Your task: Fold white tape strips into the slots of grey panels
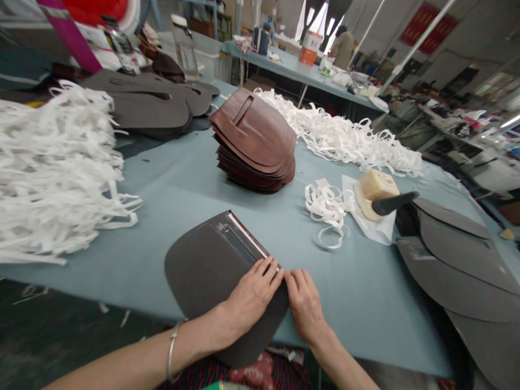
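A dark grey bag panel (203, 260) with one rounded end lies on the table in front of me. A zipped slot runs near its straight edge, and a white tape strip (247, 235) follows that edge, with a thin brown border beyond it. My left hand (255, 292) rests on the panel, its fingers extended over the tape near the right end. At the corner, my right hand (304, 303) is closed, thumb and fingers pinching the panel's edge. Its fingertips almost meet those of the left hand. What lies under the fingers is hidden.
Behind the panel stands a stack of brown leather pieces (260, 130). White strips heap up at left (52, 173) and along the back (345, 132). A glue pot (376, 187) with a black handle sits on white paper at right, beside more grey panels (459, 260).
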Tool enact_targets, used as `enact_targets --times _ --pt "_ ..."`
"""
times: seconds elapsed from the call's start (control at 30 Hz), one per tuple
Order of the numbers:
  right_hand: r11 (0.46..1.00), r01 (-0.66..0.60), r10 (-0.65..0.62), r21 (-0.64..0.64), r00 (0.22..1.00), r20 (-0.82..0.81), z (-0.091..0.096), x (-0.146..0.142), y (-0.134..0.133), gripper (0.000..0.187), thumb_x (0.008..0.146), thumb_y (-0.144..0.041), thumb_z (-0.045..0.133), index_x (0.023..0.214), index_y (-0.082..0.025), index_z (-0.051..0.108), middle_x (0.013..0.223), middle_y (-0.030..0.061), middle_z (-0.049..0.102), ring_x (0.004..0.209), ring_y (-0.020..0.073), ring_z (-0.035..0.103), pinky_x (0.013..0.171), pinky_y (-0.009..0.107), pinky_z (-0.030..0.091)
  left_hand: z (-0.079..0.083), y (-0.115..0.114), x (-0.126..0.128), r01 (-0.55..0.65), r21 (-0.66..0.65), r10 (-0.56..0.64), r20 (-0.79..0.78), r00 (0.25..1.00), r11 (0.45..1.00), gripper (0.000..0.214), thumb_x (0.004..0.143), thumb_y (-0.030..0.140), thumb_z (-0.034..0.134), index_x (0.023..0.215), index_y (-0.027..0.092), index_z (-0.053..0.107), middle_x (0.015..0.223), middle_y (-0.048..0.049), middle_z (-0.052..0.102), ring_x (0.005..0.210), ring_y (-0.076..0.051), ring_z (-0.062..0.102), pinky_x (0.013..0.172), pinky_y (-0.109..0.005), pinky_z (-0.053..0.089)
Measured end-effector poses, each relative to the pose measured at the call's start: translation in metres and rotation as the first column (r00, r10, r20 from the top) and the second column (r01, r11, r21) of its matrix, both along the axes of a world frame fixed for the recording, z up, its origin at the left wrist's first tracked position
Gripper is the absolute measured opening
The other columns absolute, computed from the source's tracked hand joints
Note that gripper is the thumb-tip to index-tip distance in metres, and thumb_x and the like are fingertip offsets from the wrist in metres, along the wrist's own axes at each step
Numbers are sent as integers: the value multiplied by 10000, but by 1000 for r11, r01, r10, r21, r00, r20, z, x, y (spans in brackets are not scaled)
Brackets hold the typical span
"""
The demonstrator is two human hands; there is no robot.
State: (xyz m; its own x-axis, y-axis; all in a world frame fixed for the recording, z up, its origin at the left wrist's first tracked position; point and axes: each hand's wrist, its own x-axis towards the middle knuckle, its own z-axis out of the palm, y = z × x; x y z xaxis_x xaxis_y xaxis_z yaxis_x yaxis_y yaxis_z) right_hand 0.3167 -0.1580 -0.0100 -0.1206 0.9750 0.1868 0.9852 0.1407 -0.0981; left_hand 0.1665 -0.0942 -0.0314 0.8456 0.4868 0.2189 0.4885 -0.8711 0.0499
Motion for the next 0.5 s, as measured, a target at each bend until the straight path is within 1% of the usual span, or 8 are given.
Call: enact_targets --times 0.07,0.17,0.27,0.33,0.37,0.43,0.5 --pt "999 -36 35 25 998 50 1 -2 -3 219 891 -58 409 991 -99 599 870 107 562 811 219 475 721 338 431 -1 -1 -1 0 -9 0 2 1000 1000 423 882 164 441 1301 107 453 1340 -128 499 1282 -260 416 1072 -405 348" --pt "996 -69 62 54 990 129 1 -3 -5 263 883 -48 390 1048 -75 593 884 129 570 793 232 474 699 362 416 3 -5 0 -25 -20 25 9 1000 999 406 899 187 422 1297 119 458 1337 -123 501 1278 -269 414 1069 -413 338" --pt "996 -79 72 40 984 163 1 -3 -7 279 882 -55 384 1065 -83 592 895 134 578 795 244 477 684 375 400 9 -2 0 -11 -57 13 37 999 998 397 906 193 401 1291 124 463 1331 -124 503 1271 -259 417 1064 -401 329" --pt "998 -65 61 23 985 164 1 -2 -6 257 879 -66 398 1032 -101 602 874 125 580 797 250 481 678 378 395 13 11 -6 4 -109 5 77 997 994 396 901 200 407 1288 143 470 1319 -109 516 1265 -231 422 1077 -383 307" --pt "998 -57 53 21 985 165 1 -1 -5 244 875 -68 409 1012 -110 606 870 122 582 798 252 484 676 379 394 14 20 -10 -16 -132 29 95 995 991 404 897 199 410 1294 152 465 1319 -102 518 1270 -220 415 1089 -384 287" --pt "998 -51 45 34 985 164 1 4 -2 225 863 -70 427 983 -130 608 877 118 588 809 254 493 681 380 397 15 41 -22 -109 -150 125 102 987 983 421 890 173 395 1306 151 454 1328 -107 513 1287 -212 397 1107 -404 247" --pt "996 -83 74 45 983 168 2 11 3 220 851 -75 445 980 -154 604 913 118 597 840 258 502 708 386 402 16 60 -34 -180 -136 192 79 978 974 439 883 133 367 1316 126 441 1336 -125 504 1298 -214 387 1104 -414 240"
